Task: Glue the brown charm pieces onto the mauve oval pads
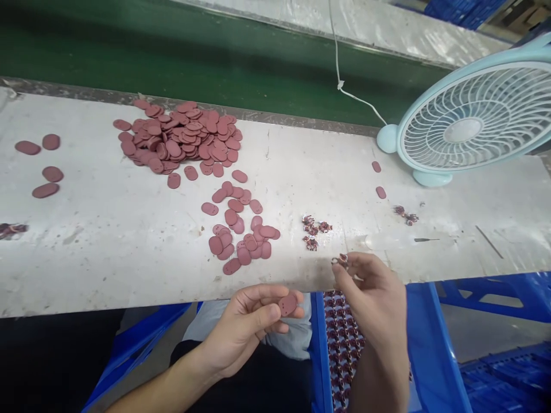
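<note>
My left hand [249, 330] holds one maroon oval tag [287, 304] between thumb and fingers, below the front edge of the white worktable [107, 246]. To its right, my right hand [370, 292] pinches a small metal part [339, 261] at the fingertips, just over the table's front edge. A small heap of the same oval tags [243, 238] lies on the table above my left hand. A few small dark metal parts [313, 229] lie just above my right hand.
A large pile of oval tags [181, 137] sits at the back of the table, with loose ones at far left [43, 166]. A pale blue fan [469, 120] stands at the right. A blue crate [424, 350] of small parts sits below the table. A green belt [172, 57] runs behind.
</note>
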The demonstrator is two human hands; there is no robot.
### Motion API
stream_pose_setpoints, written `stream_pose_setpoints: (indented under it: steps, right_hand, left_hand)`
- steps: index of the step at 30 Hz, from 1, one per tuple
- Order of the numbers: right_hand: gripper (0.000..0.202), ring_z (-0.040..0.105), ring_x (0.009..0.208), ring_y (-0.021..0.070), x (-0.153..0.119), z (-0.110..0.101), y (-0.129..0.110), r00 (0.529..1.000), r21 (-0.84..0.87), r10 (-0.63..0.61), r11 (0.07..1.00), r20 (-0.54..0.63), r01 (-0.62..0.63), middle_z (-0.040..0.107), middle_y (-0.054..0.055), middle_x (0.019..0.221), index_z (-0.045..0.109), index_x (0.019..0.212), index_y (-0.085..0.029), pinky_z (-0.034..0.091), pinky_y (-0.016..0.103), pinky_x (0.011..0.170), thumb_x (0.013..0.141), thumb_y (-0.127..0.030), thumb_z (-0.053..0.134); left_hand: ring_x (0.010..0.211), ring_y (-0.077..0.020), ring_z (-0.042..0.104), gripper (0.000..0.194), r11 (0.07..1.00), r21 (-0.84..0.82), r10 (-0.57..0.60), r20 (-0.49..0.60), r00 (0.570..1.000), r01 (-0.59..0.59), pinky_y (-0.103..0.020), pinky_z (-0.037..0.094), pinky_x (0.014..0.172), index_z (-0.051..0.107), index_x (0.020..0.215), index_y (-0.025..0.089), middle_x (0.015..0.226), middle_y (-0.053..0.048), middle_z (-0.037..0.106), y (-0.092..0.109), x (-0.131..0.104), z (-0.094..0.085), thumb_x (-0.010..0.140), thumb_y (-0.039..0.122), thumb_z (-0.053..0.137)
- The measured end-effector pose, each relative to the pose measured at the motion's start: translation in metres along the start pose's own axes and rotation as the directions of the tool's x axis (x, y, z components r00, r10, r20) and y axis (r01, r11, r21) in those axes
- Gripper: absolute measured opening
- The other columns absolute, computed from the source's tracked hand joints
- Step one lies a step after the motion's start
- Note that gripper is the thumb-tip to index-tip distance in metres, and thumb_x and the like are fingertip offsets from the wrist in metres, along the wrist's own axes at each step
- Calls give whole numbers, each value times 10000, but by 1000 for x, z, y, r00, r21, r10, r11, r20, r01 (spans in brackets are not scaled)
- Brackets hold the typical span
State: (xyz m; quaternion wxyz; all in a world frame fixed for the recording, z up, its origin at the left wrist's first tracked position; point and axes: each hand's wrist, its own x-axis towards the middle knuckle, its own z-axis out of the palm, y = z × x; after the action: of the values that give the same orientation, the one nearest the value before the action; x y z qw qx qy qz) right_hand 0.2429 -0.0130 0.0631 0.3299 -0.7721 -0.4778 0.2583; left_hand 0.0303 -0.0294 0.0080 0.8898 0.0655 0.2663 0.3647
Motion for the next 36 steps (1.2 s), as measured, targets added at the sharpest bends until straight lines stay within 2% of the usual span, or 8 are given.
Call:
stream_pose_setpoints:
  steps: [3,7,11,19,24,27,31,36]
  right_hand:
    - [207,674,726,171,-29,-5,-7,985,227,-51,974,166,12,715,35,911,722,1043,-274,585,276,600,841,-268,767]
    - [269,697,832,167,-50,0,-16,925,423,-171,906,338,12,703,42,975,729,1109,-308,617,262,686,903,-144,670]
    - [296,692,893,159,-51,5,-17,932,473,-184,881,313,16,676,39,1017,741,1090,-310,617,257,740,901,-99,654]
    - [342,714,875,155,-54,6,-17,913,349,-222,932,342,96,736,16,983,749,1113,-346,615,243,712,882,-100,695]
    - [307,723,834,158,-55,8,-21,922,304,-234,943,310,136,759,26,974,761,1106,-329,608,233,679,886,-126,695]
    - [282,712,793,143,-56,8,-22,927,260,-233,953,295,157,761,10,959,765,1078,-320,595,216,671,870,-135,715]
    - [233,711,790,140,-55,8,-22,925,274,-220,952,309,135,753,-8,921,763,1027,-313,591,207,670,867,-148,725]
    - [189,727,833,159,-49,8,-19,911,347,-171,937,375,34,752,1,921,769,983,-302,608,224,689,870,-155,734]
  left_hand:
    - [984,-205,762,169,997,64,40,-1,999,-40,-173,583,711,790,1008,225,1146,-83,787,-1,3,0,847,185,764]
    - [1012,-180,743,195,985,137,103,35,994,-107,-184,581,763,792,1018,242,1173,-60,780,-3,6,2,832,185,781]
    - [995,-155,734,195,964,205,156,69,985,-167,-190,573,815,796,1006,239,1170,-50,781,-2,6,5,827,162,782]
    - [1023,-175,732,208,962,185,188,99,977,-203,-262,588,898,793,968,236,1163,-42,778,-2,3,7,812,99,777]
    - [988,-161,741,209,971,134,187,79,979,-196,-244,592,856,774,938,227,1133,-40,788,-3,3,8,794,77,788]
    - [970,-165,742,147,972,140,186,43,982,-190,-267,595,865,769,851,214,1109,-37,793,-3,3,8,774,96,810]
    - [969,-183,742,83,951,241,202,-6,979,-194,-269,587,873,784,733,189,1084,-59,797,-2,3,7,754,123,830]
    - [1057,-217,729,94,925,297,243,16,970,-237,-319,560,968,816,768,224,1055,-57,808,-2,4,7,794,135,798]
